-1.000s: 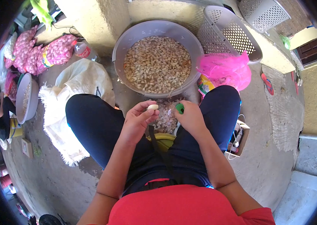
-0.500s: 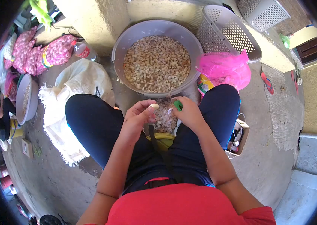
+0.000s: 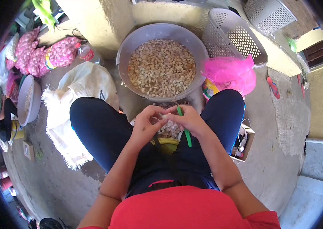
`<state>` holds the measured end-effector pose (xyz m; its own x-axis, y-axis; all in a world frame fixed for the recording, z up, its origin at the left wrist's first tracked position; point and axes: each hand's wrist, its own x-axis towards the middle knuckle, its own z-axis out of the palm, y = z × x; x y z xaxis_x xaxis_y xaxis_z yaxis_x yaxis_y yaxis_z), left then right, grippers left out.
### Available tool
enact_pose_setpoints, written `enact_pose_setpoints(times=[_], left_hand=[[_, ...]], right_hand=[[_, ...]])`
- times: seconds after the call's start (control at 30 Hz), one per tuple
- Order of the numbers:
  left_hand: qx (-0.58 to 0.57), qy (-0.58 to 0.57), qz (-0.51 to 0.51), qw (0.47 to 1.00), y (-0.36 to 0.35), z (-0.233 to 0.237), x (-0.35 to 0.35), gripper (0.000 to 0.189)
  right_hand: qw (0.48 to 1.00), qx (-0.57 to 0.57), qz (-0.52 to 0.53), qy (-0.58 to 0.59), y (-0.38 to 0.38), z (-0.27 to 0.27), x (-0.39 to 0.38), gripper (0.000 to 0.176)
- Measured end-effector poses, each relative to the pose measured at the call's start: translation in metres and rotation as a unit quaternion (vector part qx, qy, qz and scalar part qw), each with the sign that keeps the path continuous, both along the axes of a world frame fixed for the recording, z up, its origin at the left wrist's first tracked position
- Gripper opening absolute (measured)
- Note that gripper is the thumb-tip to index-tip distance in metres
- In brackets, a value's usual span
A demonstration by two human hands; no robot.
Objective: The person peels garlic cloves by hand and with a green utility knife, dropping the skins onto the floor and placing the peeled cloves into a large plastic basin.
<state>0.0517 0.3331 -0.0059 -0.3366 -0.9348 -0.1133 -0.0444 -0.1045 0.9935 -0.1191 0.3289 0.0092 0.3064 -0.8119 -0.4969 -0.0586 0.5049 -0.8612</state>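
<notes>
1. Garlic clove (image 3: 165,116), pale, partly hidden by fingers: between your two hands, in front of you, over the gap between your knees.
2. Your left hand (image 3: 148,124): thumb and fingers pinched on the clove.
3. Your right hand (image 3: 188,120): gripping a green tool (image 3: 187,136), fingertips also up against the clove. Tool slants across the hand, one end past the fingers toward the basin, the other toward your lap. Blade too small to make out.
4. Below your hands: whitish and pinkish peel scraps (image 3: 169,130), between your legs. Yellow rim (image 3: 166,141) just beside them, on your side.
5. Past the scraps: big grey basin (image 3: 122,51), holding many loose cloves (image 3: 161,68).
6. Right of the basin: bright pink bag (image 3: 233,72), near your right knee; grey perforated basket (image 3: 215,38) tilted behind it.
7. Left of the basin: white woven sack (image 3: 83,86) by your left knee, bottle with red cap (image 3: 87,53) behind it, pink net bags (image 3: 60,52) farther left.
8. Far left: smaller basin (image 3: 36,101), tilted in view, pale contents.
9. Beside your right thigh: small box (image 3: 248,144) with cables and items, on concrete floor (image 3: 272,171). Red slipper (image 3: 273,87) farther out.
</notes>
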Motion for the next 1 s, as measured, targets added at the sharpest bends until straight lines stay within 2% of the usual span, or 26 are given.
enact_pose_setpoints(times=[0.07,0.13,0.2,0.23,0.27,0.3,0.33,0.37,0.4,0.5,0.57,0.67,0.77,0.8,0.87,1.0], left_hand=[[-0.056,-0.012,-0.012,0.998,0.001,0.0,0.0,0.022],[-0.059,-0.018,-0.001,0.998,0.0,-0.001,0.002,0.02],[-0.045,-0.008,0.012,0.999,0.0,-0.004,0.005,0.019],[-0.029,0.004,0.02,0.999,-0.001,-0.007,0.007,0.018],[-0.014,0.018,0.029,0.999,-0.002,-0.011,0.008,0.018],[-0.009,0.031,0.034,0.999,-0.002,-0.013,0.009,0.018],[-0.002,0.045,0.037,0.998,-0.001,-0.016,0.008,0.017],[0.003,0.061,0.039,0.997,-0.001,-0.018,0.007,0.017],[0.009,0.064,0.032,0.997,-0.001,-0.021,0.005,0.016],[0.01,0.041,0.006,0.999,-0.001,-0.022,0.004,0.014],[-0.004,-0.014,-0.014,1.0,-0.002,-0.02,0.006,0.014],[0.023,-0.019,-0.006,1.0,-0.003,-0.025,0.005,0.012],[0.025,-0.056,-0.02,0.998,-0.004,-0.028,0.006,0.013],[0.034,-0.052,-0.017,0.998,-0.005,-0.029,0.005,0.013],[0.052,-0.043,-0.015,0.998,-0.004,-0.032,0.002,0.014],[0.04,-0.103,-0.046,0.993,-0.004,-0.034,-0.003,0.018]], right_hand=[[1.0,0.017,-0.008,0.025,-0.001,-0.001,-0.001,0.028],[0.997,0.024,0.005,0.07,-0.005,-0.005,-0.009,0.03],[0.989,-0.037,-0.001,0.141,-0.021,-0.001,-0.028,0.034],[0.982,-0.051,-0.071,0.169,-0.034,0.019,-0.043,0.026],[0.982,-0.042,-0.18,0.05,-0.055,0.006,-0.076,0.018],[0.932,-0.081,-0.344,-0.085,-0.069,0.032,-0.087,0.01],[0.871,-0.141,-0.433,-0.185,-0.096,0.024,-0.125,0.012],[0.858,-0.155,-0.435,-0.225,-0.114,0.033,-0.156,0.017],[0.843,-0.17,-0.435,-0.266,-0.125,0.04,-0.173,0.021],[0.883,-0.15,-0.394,-0.207,-0.139,0.031,-0.179,0.023],[0.921,-0.14,-0.345,-0.117,-0.134,0.015,-0.155,0.02],[0.973,-0.069,-0.218,-0.015,-0.115,-0.012,-0.118,0.022],[0.985,-0.046,-0.11,0.128,-0.098,-0.06,-0.104,0.022],[0.979,-0.047,-0.078,0.184,-0.093,-0.061,-0.097,0.021],[0.981,-0.048,-0.05,0.182,-0.091,-0.06,-0.085,0.021],[0.985,-0.003,-0.023,0.17,-0.08,-0.064,-0.063,0.021]])
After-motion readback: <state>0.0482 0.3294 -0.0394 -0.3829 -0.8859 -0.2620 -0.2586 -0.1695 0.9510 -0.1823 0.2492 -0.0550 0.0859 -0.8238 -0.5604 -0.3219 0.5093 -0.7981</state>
